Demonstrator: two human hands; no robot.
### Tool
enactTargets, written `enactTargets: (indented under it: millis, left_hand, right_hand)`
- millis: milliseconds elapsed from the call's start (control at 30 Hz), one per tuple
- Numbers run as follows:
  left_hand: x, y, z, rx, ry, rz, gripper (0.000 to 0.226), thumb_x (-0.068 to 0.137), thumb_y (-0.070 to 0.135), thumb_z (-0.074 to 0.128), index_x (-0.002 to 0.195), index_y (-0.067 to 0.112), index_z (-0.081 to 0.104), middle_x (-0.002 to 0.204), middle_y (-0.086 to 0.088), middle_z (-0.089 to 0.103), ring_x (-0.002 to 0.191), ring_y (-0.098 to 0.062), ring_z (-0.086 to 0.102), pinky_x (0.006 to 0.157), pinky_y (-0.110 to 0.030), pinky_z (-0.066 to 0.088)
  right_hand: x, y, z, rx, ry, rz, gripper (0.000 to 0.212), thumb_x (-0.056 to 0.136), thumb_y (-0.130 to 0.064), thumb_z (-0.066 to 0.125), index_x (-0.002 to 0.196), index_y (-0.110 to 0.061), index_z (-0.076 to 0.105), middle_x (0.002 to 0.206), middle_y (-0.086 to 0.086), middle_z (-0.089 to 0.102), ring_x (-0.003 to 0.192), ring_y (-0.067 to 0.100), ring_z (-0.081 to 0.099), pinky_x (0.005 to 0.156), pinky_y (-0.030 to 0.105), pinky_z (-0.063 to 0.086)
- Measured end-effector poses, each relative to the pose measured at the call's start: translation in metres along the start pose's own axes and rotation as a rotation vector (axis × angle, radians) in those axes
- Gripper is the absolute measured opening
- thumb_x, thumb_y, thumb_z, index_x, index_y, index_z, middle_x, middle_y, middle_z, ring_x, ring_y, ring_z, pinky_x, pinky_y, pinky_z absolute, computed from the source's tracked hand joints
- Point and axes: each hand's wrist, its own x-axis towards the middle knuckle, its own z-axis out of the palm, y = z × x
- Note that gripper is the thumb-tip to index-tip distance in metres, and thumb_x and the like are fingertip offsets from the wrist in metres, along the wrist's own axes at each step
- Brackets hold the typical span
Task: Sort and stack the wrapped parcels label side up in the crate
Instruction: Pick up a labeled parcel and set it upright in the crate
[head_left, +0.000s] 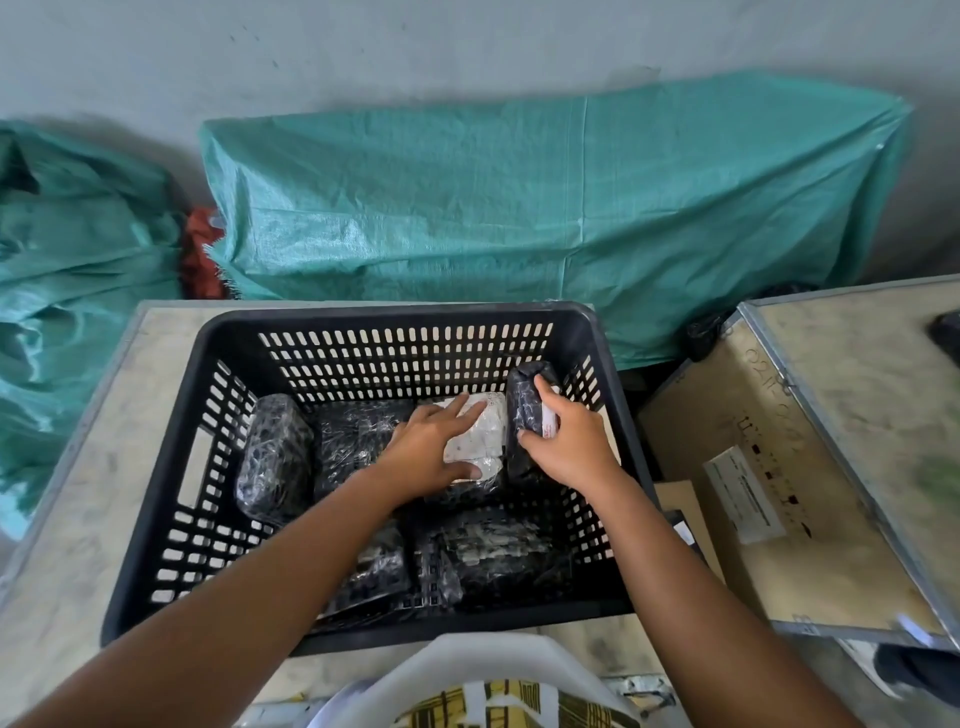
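A black slotted crate (156, 519) stands on a board in front of me. Several black wrapped parcels lie in it. One parcel (480, 441) shows its white label upward in the far middle; my left hand (431, 452) rests flat on it, fingers spread. My right hand (563, 441) grips a black parcel (524, 400) standing on edge against the crate's right wall, its label facing sideways. Another parcel (275, 457) leans on edge at the left wall. More parcels (493, 556) lie flat at the near side, partly hidden by my forearms.
Green woven sacks (519, 208) lean on the wall behind the crate. A plywood box with a metal rim (779, 467) stands to the right, with a dark object (948, 332) on its top. A white plastic edge (493, 660) sits just below the crate.
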Motion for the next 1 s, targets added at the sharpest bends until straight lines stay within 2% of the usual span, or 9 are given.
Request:
enactTargets:
  millis: [100, 233, 367, 500, 633, 767, 867, 933, 1000]
  left_hand:
    - [-0.021, 0.02, -0.025, -0.172, 0.125, 0.185, 0.093, 0.08, 0.041, 0.085, 0.158, 0.031, 0.034, 0.167, 0.002, 0.026, 0.147, -0.03, 0.034, 0.118, -0.054, 0.031]
    - [-0.054, 0.048, -0.033, -0.374, 0.334, 0.29, 0.086, 0.074, 0.032, 0.091, 0.15, 0.021, 0.051, 0.162, -0.002, 0.037, 0.147, -0.02, 0.039, 0.116, -0.054, 0.038]
    - [-0.062, 0.065, -0.029, -0.267, 0.502, 0.319, 0.098, 0.075, 0.028, 0.092, 0.155, 0.01, 0.04, 0.164, -0.014, 0.032, 0.15, -0.03, 0.034, 0.114, -0.059, 0.037]
    - [-0.063, 0.069, -0.037, -0.223, 0.708, 0.453, 0.096, 0.086, -0.001, 0.076, 0.161, 0.012, 0.018, 0.162, -0.03, 0.027, 0.153, -0.034, 0.029, 0.117, -0.046, 0.04]
    - [-0.067, 0.062, -0.056, -0.228, 0.802, 0.526, 0.077, 0.093, 0.002, 0.064, 0.159, 0.022, 0.032, 0.16, -0.038, 0.02, 0.154, -0.033, 0.025, 0.116, -0.027, 0.035]
    - [-0.069, 0.051, -0.068, -0.476, 0.798, 0.361, 0.032, 0.095, 0.01, 0.065, 0.126, 0.014, 0.071, 0.163, -0.023, 0.029, 0.145, -0.027, 0.045, 0.108, -0.035, 0.049]
    - [-0.069, 0.049, -0.077, -0.792, 0.752, 0.15, 0.048, 0.094, 0.003, 0.064, 0.111, 0.046, 0.077, 0.157, -0.002, 0.041, 0.14, 0.002, 0.044, 0.103, -0.02, 0.049]
    - [-0.067, 0.049, -0.08, -0.901, 0.734, 0.052, 0.053, 0.092, 0.008, 0.062, 0.104, 0.058, 0.075, 0.142, 0.013, 0.051, 0.133, 0.023, 0.035, 0.101, -0.007, 0.043]
    - [-0.063, 0.044, -0.078, -0.972, 0.722, -0.007, 0.047, 0.088, 0.017, 0.061, 0.105, 0.059, 0.074, 0.132, 0.021, 0.062, 0.136, 0.019, 0.036, 0.107, -0.011, 0.04]
  right_hand:
    - [-0.003, -0.009, -0.012, -0.019, 0.054, -0.046, 0.079, 0.083, -0.028, 0.077, 0.155, -0.026, 0.044, 0.118, -0.004, 0.075, 0.083, 0.004, 0.069, 0.068, -0.001, 0.043]
    - [-0.01, -0.028, -0.031, 0.289, 0.075, 0.04, 0.087, 0.076, -0.037, 0.08, 0.154, -0.032, 0.042, 0.134, -0.009, 0.067, 0.104, 0.007, 0.071, 0.091, 0.035, 0.06]
    - [-0.018, -0.057, -0.043, 0.715, -0.022, 0.121, 0.076, 0.079, -0.027, 0.086, 0.147, -0.027, 0.053, 0.108, -0.014, 0.078, 0.091, 0.008, 0.077, 0.066, 0.04, 0.065]
    - [-0.02, -0.083, -0.051, 0.781, -0.126, 0.058, 0.054, 0.088, -0.029, 0.08, 0.139, -0.026, 0.063, 0.117, -0.001, 0.077, 0.099, 0.021, 0.077, 0.07, 0.044, 0.065]
    - [-0.025, -0.089, -0.058, 0.786, -0.166, 0.022, 0.091, 0.084, -0.053, 0.076, 0.16, -0.03, 0.031, 0.129, 0.009, 0.07, 0.088, 0.03, 0.079, 0.066, 0.041, 0.065]
    - [-0.025, -0.078, -0.057, 0.505, -0.062, -0.15, 0.095, 0.085, -0.051, 0.077, 0.161, -0.038, 0.021, 0.103, -0.009, 0.08, 0.085, 0.012, 0.078, 0.069, 0.035, 0.064]
    - [-0.019, -0.062, -0.048, 0.226, 0.007, -0.265, 0.078, 0.082, -0.045, 0.082, 0.151, -0.04, 0.046, 0.131, -0.013, 0.062, 0.11, 0.005, 0.064, 0.098, 0.04, 0.056]
    - [-0.017, -0.053, -0.041, 0.257, -0.07, -0.278, 0.079, 0.078, -0.045, 0.085, 0.149, -0.043, 0.048, 0.146, -0.016, 0.049, 0.134, 0.007, 0.048, 0.114, 0.044, 0.043]
    - [-0.014, -0.048, -0.036, 0.376, -0.244, -0.243, 0.092, 0.072, -0.047, 0.089, 0.151, -0.048, 0.042, 0.154, -0.02, 0.045, 0.145, 0.004, 0.038, 0.121, 0.041, 0.032]
